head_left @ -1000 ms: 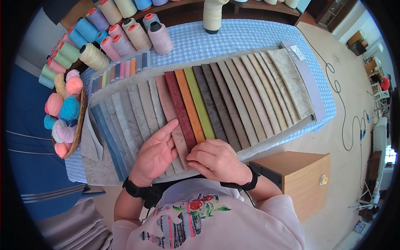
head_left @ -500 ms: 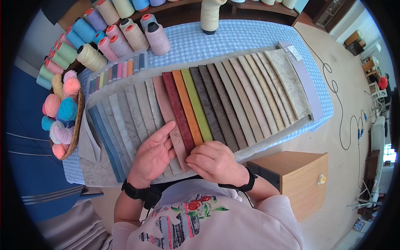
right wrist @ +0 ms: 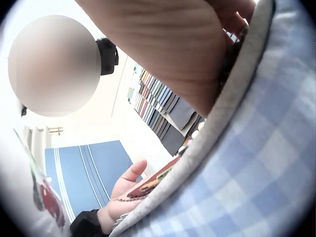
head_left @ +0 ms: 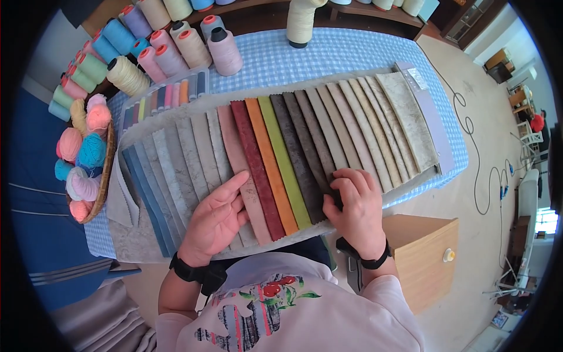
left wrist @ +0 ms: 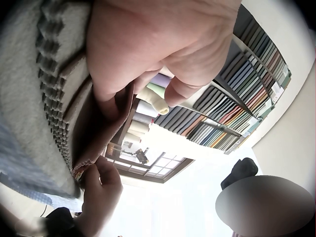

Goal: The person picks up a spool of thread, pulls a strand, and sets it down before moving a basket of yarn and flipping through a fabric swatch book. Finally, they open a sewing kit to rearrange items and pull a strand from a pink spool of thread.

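A fabric swatch book lies across the table, its overlapping strips running from blue and grey through pink, red, orange and green to browns and beige. My left hand rests over the grey and pink strips, palm turned up and inward, with its index finger straight along the pink swatch. To the right, my right hand has curled fingers and thumb pinching the lower edge of a dark brown swatch. In the left wrist view, the left hand has its thumb apart from the fingers.
Thread cones and a clear box of small spools stand behind the book. A wicker basket of yarn balls is at the left. One cream cone stands at the back. A wooden cabinet is right of my body.
My right hand has left the lower edge of the red and orange swatches and moved right to the dark brown ones. The left hand has stayed over the pink swatch.
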### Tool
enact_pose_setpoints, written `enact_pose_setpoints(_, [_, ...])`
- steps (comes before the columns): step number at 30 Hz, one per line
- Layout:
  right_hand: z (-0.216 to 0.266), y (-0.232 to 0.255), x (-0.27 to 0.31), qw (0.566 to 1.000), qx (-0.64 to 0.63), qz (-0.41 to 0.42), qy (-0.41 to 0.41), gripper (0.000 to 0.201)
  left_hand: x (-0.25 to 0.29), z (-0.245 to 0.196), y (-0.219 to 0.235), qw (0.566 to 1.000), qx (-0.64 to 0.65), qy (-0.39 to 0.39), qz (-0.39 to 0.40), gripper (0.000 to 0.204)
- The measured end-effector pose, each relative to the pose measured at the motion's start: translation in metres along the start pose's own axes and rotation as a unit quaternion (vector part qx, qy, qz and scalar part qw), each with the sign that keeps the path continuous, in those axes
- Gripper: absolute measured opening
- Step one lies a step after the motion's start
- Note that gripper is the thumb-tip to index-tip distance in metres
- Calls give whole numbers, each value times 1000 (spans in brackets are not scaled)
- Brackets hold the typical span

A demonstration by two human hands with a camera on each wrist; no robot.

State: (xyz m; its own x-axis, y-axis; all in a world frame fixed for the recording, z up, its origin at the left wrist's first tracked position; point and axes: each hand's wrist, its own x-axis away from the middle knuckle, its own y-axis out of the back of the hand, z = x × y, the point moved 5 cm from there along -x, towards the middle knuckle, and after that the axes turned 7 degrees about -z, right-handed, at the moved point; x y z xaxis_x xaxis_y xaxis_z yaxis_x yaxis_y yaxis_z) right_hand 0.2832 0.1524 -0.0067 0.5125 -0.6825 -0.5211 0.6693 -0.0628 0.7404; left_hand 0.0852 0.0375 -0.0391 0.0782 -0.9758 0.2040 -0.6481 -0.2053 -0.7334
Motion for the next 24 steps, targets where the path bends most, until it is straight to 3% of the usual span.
enact_pose_setpoints(3, [-7,0,-1,999,-35,-29,13,19,0,0,1,1000,0,4,-2,57])
enact_pose_setpoints(5, [-34,10,3,980,-85,-87,-156,9,0,1,2,1000,-3,2,-1,57])
enact_pose_setpoints(6, [-51,15,2,963,-136,-125,-197,6,0,1,2,1000,-2,2,0,57])
enact_pose_setpoints(7, [-69,16,7,925,-217,-115,-289,9,0,1,2,1000,-1,2,-2,57])
enact_pose_setpoints(13, [-78,19,6,940,-188,-133,-254,10,1,1,1,1000,-14,2,-28,60])
enact_pose_setpoints(15, [-82,19,8,895,-301,-150,-292,8,0,2,2,998,-27,3,-49,63])
enact_pose_setpoints(24, [-84,20,10,872,-369,-127,-297,6,1,0,1,998,-32,-6,-55,63])
